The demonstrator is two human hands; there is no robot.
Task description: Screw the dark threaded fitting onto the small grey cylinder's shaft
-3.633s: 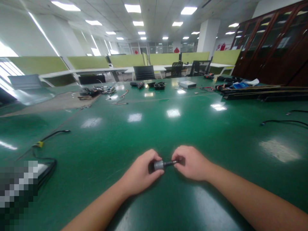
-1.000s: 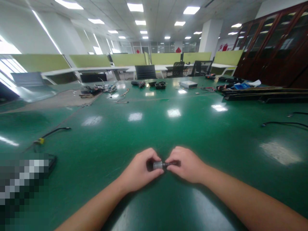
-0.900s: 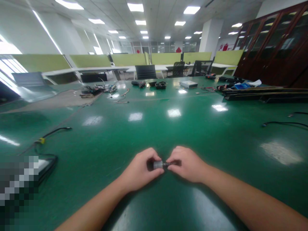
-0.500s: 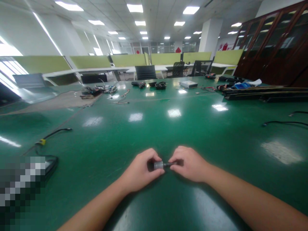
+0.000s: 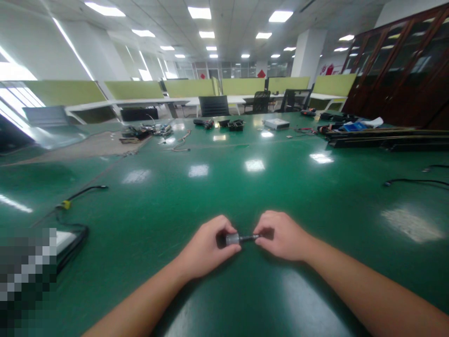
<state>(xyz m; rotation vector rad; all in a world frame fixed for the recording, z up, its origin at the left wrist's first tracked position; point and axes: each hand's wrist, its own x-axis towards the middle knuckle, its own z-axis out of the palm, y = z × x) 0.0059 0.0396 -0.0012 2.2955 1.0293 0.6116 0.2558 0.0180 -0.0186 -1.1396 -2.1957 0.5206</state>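
My left hand (image 5: 209, 245) grips a small grey cylinder (image 5: 232, 239) between thumb and fingers, just above the green table (image 5: 224, 187). From the cylinder's right end a thin dark rod (image 5: 248, 238) runs toward my right hand (image 5: 280, 238). Thumb and forefinger of that hand pinch the rod's far tip, which looks lighter and metallic. The piece lies about level between both hands. My fingers cover the cylinder's left end, and its exact kind is too small to make out.
At left sit a blurred-out device with a black cable (image 5: 86, 192) and a yellow tag (image 5: 65, 204). Farther back are a power drill (image 5: 203, 123), a white box (image 5: 276, 123) and loose electronic parts (image 5: 147, 131). Long black rails (image 5: 386, 138) lie at right, with another cable (image 5: 416, 181) nearer.
My right hand has slid a little to the right and up, so more of the thin rod shows between the hands. The left hand keeps its hold on the cylinder.
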